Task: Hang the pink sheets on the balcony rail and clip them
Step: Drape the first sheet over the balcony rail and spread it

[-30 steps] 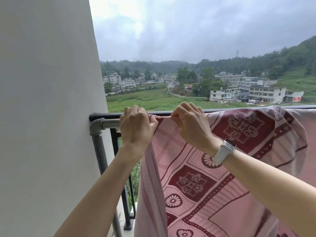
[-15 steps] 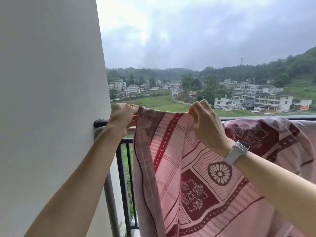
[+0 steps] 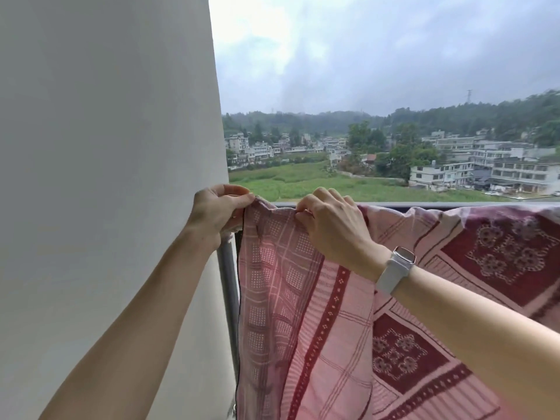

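A pink sheet (image 3: 330, 313) with dark red flower squares hangs over the dark balcony rail (image 3: 424, 204) and covers most of it. My left hand (image 3: 216, 209) pinches the sheet's top left corner beside the wall. My right hand (image 3: 331, 224), with a white watch on its wrist, pinches the top edge a short way to the right. Between the two hands the edge is held at rail height. No clip is in view.
A plain white wall (image 3: 106, 177) fills the left side, right against the rail's end. A grey metal post (image 3: 228, 286) runs down beside the sheet's left edge. Beyond the rail lie fields, houses and a cloudy sky.
Both hands have carried the sheet's corner leftward to the wall end of the rail. The sheet now covers the rail's left end and the bars that showed before.
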A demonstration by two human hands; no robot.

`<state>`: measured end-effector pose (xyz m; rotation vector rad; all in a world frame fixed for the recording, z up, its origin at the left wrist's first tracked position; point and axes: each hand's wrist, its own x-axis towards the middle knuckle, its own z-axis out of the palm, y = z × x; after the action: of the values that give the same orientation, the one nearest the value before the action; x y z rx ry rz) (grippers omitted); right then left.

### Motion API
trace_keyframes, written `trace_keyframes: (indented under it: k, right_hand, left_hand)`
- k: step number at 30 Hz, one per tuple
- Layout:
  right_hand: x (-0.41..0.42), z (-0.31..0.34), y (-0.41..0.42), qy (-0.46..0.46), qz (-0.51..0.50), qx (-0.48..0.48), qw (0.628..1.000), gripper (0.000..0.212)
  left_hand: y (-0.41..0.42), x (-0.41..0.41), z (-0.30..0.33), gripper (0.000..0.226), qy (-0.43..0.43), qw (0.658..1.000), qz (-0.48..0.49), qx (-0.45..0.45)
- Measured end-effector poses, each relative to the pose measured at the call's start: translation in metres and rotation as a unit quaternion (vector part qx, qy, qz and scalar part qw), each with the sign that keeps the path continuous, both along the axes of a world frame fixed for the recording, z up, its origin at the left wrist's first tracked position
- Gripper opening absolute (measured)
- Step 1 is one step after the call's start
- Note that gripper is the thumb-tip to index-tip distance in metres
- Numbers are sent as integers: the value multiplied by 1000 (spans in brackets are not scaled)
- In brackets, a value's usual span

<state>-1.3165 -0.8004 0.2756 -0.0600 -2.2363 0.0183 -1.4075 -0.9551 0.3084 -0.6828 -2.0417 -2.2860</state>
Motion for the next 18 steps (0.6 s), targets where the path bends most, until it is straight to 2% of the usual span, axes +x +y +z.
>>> trace_keyframes:
  k: [3,5,8,10,12,14,16,18]
  right_hand:
    - [-3,1,5,61,-5,1,998,11]
    - [-2,9,9,73,-21,-24,997,12]
    - [1,17,10,2,-16,-31,999,20]
    - [4,14,3,-50,8,-9,999,21]
    - [5,11,-7,-55,23,-19,998,20]
    - [2,11,-13,-48,23,-42,998,22]
    - [0,11,-15,-50,10,-51,997,27]
    - [-2,8,-16,-54,-1,-52,997,28]
  left_hand:
    - [-9,-7,-2,19,4,994,68,79]
    - [-13,-14,-4,18,37,989,113,88]
    - [-20,-25,-13,13,123,988,95,-3]
    - [-24,-30,-18,14,185,977,55,-90]
    - [-23,-29,-17,21,227,959,-19,-171]
    - [-18,-29,-12,28,242,931,-109,-253]
    - [-15,-34,-5,27,235,906,-156,-315]
    - [-17,-40,0,19,200,907,-187,-321]
